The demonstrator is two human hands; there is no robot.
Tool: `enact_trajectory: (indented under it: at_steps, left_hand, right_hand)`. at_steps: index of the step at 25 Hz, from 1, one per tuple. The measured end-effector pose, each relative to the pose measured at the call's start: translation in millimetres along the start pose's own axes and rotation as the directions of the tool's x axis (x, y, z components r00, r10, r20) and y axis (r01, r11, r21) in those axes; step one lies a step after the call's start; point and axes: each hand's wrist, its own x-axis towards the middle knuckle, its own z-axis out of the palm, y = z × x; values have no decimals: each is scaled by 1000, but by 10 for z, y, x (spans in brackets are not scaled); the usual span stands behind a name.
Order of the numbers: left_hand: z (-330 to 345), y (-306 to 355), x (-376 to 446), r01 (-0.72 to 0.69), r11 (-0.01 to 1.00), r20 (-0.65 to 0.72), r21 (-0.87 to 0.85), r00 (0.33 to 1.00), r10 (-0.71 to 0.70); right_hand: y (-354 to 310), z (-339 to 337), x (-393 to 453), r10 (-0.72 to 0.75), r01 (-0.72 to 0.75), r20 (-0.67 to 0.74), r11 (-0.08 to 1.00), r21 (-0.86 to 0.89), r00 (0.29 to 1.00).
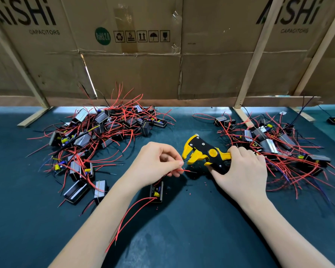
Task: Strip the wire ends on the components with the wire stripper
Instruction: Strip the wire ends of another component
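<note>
The left hand (pixel 159 161) has its fingers curled, and the thumb and first finger pinch a thin red wire (pixel 184 170) near its end. The bare tip of that wire sticks out to the right, just under the open mouth of the yellow and black wire stripper (pixel 203 151). A thin dark wire also pokes out from the fingertips right at the stripper's mouth. The right hand (pixel 242 171) has its fingers wrapped tight around the stripper's handles. The stripper's head points left, toward the left hand.

Below the left hand, a small black box part with a yellow can inside (pixel 156 192) hangs or lies by the wrist; I cannot tell which. Long red wires (pixel 124 221) trail from it down over the dark green table mat (pixel 182 229).

Tiny red bits of wire skin (pixel 190 193) lie on the mat between the hands.

On the left sits a big pile of box parts with red and black wires (pixel 97 136). On the right sits another pile of the same parts (pixel 275 147). Behind both piles stands a wall of brown cardboard boxes (pixel 133 70) with pale wooden sticks (pixel 253 60) leaning on it.
</note>
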Motion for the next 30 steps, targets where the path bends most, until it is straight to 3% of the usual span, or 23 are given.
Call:
enact_trajectory:
  at_steps: [24,30]
  left_hand:
    - [-18,-43,28,12,1000,77,-19,997,-10]
    - [-30,-31,29,17,1000,88,-26,996,-15]
  right_hand:
    - [37,5,16,-63,71,-100,995,75,993]
    - [6,-9,8,-66,70,-53,994,79,996]
